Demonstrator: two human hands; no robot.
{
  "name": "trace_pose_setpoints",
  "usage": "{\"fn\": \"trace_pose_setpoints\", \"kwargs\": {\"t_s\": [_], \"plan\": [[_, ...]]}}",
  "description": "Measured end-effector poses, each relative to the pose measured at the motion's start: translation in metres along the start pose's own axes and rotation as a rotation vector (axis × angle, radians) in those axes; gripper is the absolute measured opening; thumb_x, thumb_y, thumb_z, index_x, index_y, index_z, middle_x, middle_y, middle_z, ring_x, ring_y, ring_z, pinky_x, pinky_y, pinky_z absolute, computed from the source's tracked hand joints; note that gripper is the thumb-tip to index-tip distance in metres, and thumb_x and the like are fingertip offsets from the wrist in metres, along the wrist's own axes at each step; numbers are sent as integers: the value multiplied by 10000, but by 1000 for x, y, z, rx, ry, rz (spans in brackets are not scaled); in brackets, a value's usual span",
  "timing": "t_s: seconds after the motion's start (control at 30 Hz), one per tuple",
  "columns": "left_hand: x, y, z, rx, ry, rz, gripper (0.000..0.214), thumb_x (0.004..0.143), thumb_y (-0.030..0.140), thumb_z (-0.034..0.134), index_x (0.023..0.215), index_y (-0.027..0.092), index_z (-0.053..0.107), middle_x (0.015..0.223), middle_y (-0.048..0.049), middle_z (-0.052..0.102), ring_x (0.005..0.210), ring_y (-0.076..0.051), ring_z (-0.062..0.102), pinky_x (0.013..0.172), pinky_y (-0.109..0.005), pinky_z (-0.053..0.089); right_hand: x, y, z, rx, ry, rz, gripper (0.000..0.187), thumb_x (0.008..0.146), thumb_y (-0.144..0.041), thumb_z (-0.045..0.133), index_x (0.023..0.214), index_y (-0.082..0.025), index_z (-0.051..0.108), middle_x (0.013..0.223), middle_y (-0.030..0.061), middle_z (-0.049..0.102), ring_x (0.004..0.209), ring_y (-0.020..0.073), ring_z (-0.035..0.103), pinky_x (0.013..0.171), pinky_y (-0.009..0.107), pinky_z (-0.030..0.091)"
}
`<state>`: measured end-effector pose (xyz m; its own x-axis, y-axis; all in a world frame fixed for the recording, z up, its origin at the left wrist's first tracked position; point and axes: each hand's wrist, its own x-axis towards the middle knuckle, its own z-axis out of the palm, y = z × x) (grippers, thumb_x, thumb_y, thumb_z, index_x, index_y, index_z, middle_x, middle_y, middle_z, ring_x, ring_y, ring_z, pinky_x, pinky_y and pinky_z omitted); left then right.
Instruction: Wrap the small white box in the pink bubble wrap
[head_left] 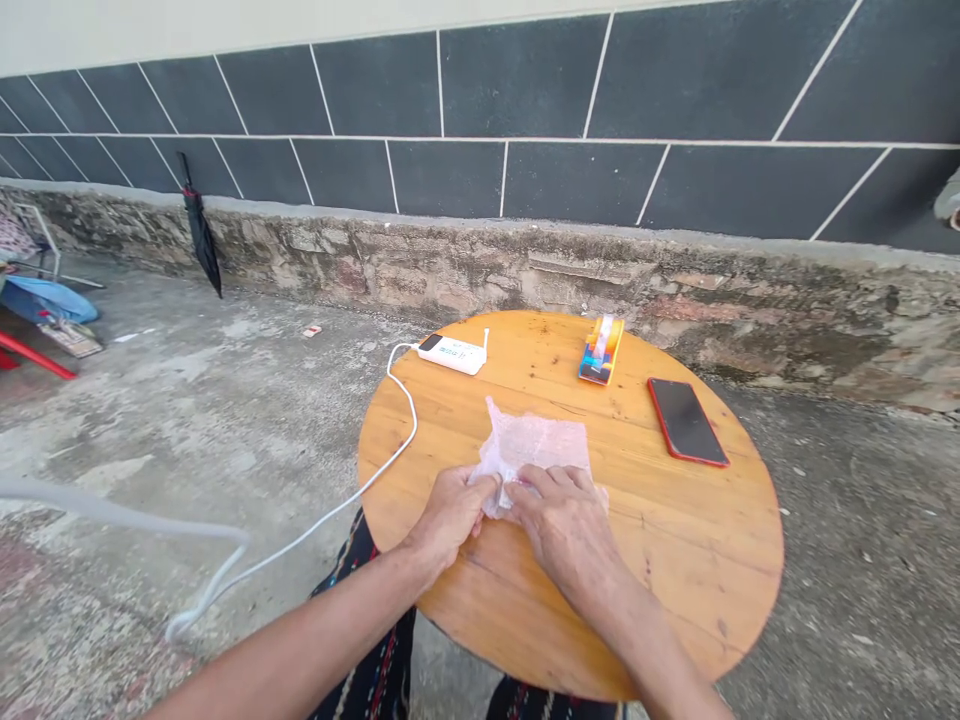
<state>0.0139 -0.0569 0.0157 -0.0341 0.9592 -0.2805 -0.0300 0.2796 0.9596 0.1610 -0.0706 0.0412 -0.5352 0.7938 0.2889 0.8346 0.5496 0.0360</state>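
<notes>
A round wooden table [660, 560] stands on a stained concrete floor [247, 400], its far edge close to a stone footing [450, 265] below dark wall tiles [517, 85]. A folded black umbrella [199, 230] leans against the footing at the left. By the table's far left edge lies a white handheld device [452, 354], its white cable [409, 430] running over the left edge and down. A tape dispenser [600, 350] stands near the far edge, right of the middle, and a smartphone [686, 420] in a red case lies screen up near the right edge. Patterned trousers [386, 660] show below the near edge.

Both forearms reach in over the near edge, converging on a pinkish sheet of bubble wrap [544, 440] that lies between the table's middle and its near left edge. The left hand [454, 510] is turned thumb up, its thumb and curled fingers pinching the wrap's near left part. The right hand [566, 515] lies palm down across the near right part, fingers bent and touching the wrap, thumb pointing at the left one; whether it pinches anything cannot be told. A small white patch between the thumbs is too covered to identify.
</notes>
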Motion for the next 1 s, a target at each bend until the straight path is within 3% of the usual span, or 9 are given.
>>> {"fn": "trace_pose_setpoints", "kwargs": {"t_s": [0.53, 0.73, 0.83, 1.0], "plan": [[3, -10, 13, -132, 125, 120, 210, 703, 327, 601, 609, 169, 501, 452, 70, 449, 375, -58, 384, 378, -173, 316, 1, 0, -2, 12, -4, 5, 129, 838, -175, 622, 949, -235, 650, 960, 19, 659, 829, 209, 540, 751, 352, 289], [-7, 1, 8, -102, 12, 165, 102, 700, 208, 552, 717, 129, 615, 512, 44, 519, 441, -64, 418, 447, -170, 345, 1, 0, -4, 47, 5, 15, 157, 845, -159, 606, 965, -237, 669, 983, 29, 662, 847, 208, 541, 752, 348, 316], [-12, 6, 3, -70, -86, 187, 172, 662, 149, 550, 794, 135, 658, 657, 5, 625, 554, -99, 508, 520, -183, 399, 1, 0, -4, 68, 10, 18, 142, 841, -148, 603, 933, -228, 675, 984, 35, 663, 847, 208, 541, 743, 345, 333], [-16, 6, -5, 231, -116, 353, 216, 749, 152, 533, 903, 163, 683, 796, -22, 640, 746, -160, 569, 676, -228, 446, -1, -2, -3, 171, -27, 75, 142, 849, -126, 575, 946, -208, 640, 1001, 37, 646, 864, 221, 542, 754, 339, 375]]}}
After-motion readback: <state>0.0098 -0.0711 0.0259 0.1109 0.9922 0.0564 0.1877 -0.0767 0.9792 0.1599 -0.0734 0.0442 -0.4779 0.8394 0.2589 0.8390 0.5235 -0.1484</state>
